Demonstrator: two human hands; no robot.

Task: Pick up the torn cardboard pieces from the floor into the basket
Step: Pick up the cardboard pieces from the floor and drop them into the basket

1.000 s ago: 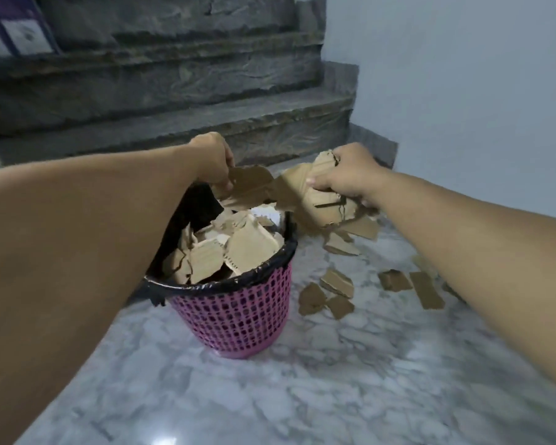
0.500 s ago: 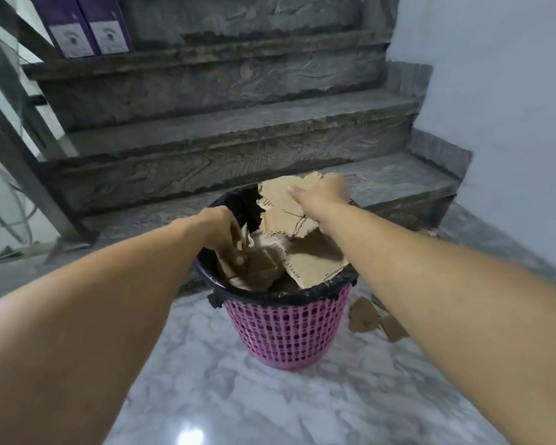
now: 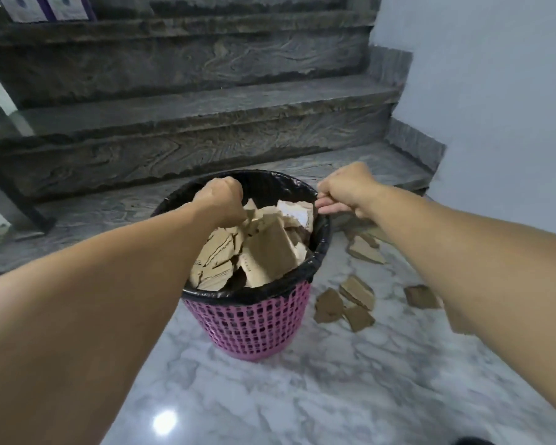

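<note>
We stand over a pink mesh basket point(image 3: 251, 329) lined with a black bag point(image 3: 321, 239), set on a grey-veined marble floor point(image 3: 302, 396) at the foot of dark stone stairs point(image 3: 190, 101). The basket is heaped with torn cardboard pieces point(image 3: 264, 252), tan and jagged, some tilted on edge, reaching nearly to the rim.

Our left hand point(image 3: 220, 200) is down inside the mouth of the basket, knuckles up, fingers curled under and in among the top pieces; we cannot tell whether it pinches a piece or only presses on the heap. Our right hand point(image 3: 344, 191) hangs over the basket's far right rim, fingers bent loosely with the tips pointing left, holding nothing that we can see. It is just above the bag's edge; whether it touches the edge we cannot tell.

More cardboard scraps are on the floor to the right of the basket: a cluster of three point(image 3: 344, 303) near its base, one larger piece point(image 3: 365, 250) farther back under the right forearm, and a darker one point(image 3: 421, 296) partly hidden by that arm.

A pale wall point(image 3: 495, 91) closes the right side. Purple-and-white boxes point(image 3: 45, 8) sit on an upper step at far left. A bright light spot point(image 3: 164, 422) reflects on the floor near us.
</note>
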